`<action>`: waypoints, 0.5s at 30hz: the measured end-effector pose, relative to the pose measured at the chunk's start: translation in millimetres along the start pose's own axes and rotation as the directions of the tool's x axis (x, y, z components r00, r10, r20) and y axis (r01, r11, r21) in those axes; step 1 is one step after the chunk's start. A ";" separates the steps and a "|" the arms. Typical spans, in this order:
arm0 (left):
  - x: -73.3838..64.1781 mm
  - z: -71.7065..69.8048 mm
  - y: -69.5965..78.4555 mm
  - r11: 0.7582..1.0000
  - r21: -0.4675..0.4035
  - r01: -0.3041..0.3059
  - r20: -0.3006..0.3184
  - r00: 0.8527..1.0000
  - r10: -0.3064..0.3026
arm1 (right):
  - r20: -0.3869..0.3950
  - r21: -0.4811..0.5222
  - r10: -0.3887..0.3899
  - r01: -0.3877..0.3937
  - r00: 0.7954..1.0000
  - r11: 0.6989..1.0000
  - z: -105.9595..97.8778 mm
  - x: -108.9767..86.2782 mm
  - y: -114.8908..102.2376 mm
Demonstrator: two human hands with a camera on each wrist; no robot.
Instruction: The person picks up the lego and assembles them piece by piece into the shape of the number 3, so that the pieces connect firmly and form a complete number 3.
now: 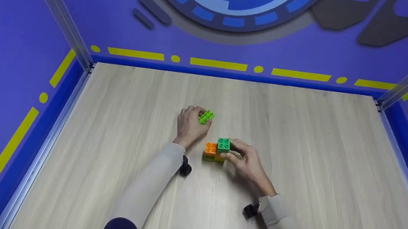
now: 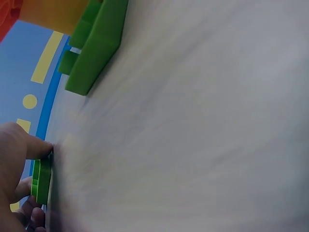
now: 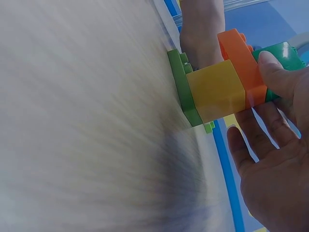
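Note:
A stack of toy building bricks stands on the wooden tabletop between the hands. From the bottom up it has a flat green brick (image 3: 182, 89), a yellow brick (image 3: 216, 92), an orange brick (image 1: 210, 148) and a darker green brick (image 1: 223, 145). That top brick covers the orange one's right half; my right hand (image 1: 248, 161) pinches it between thumb and fingers. Farther back and to the left, my left hand (image 1: 189, 126) grips a separate flat light-green brick (image 1: 206, 117) at its sides. In the left wrist view this brick is low, next to the table surface.
Blue-purple panels with yellow markings wall the wooden table (image 1: 306, 148) at the back (image 1: 214, 50) and both sides. Metal posts (image 1: 53, 2) stand at the corners. Small black wrist devices (image 1: 185, 167) sit below each hand.

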State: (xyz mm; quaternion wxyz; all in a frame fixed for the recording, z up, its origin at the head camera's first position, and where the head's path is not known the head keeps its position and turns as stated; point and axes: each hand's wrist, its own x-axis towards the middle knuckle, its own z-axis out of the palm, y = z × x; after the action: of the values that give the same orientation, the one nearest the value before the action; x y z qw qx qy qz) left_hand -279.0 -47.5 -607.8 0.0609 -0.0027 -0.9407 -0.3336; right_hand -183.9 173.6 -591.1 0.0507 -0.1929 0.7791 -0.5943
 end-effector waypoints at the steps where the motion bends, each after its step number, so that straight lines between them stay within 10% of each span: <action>1: -0.1 -0.2 0.2 1.000 -0.001 0.004 0.003 1.000 -0.004 | 0.000 0.001 0.002 -0.002 1.000 1.000 0.0 -0.2 0.1; 15: 2.5 -10.8 -0.3 0.993 -0.120 0.008 0.076 0.997 0.001 | 0.013 0.039 0.027 -0.028 1.000 0.999 -0.4 0.0 1.1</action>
State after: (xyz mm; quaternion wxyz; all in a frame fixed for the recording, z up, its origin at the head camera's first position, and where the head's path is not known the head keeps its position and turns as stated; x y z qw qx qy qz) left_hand -280.3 -54.6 -599.4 0.0244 -0.0174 -0.9206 -0.3893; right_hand -184.3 174.2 -592.0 0.0673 -0.1849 0.7696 -0.6075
